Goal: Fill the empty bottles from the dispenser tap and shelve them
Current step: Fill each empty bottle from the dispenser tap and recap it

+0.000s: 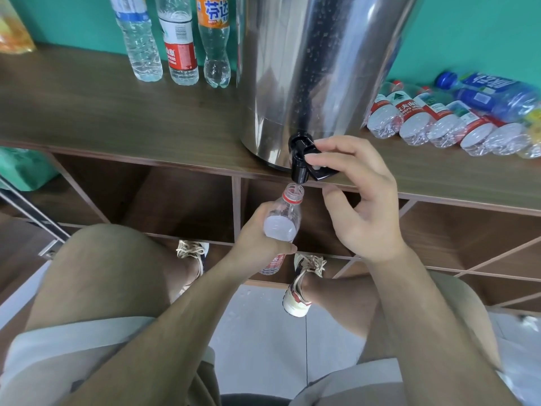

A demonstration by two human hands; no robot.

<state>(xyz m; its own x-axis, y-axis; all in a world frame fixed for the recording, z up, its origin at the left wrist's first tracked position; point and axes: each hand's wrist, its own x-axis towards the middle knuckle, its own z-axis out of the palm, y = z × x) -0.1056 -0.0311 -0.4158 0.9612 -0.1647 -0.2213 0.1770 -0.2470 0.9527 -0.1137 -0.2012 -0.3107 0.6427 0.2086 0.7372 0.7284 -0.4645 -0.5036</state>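
Red-labelled bottle (282, 221) held under the steel dispenser's (316, 68) tap (299, 171).
The left hand (254, 238) grips the bottle around its middle, fingers (281, 247) clamped on it, with its open mouth just under the black tap at the near edge of the surface (117, 112). The right hand (363, 206) curls its fingers (330, 146) over the tap's lever (317, 169), thumb below. Three upright bottles (180, 45) stand far left of the dispenser; a row of empty bottles (439, 121) lies to its right.
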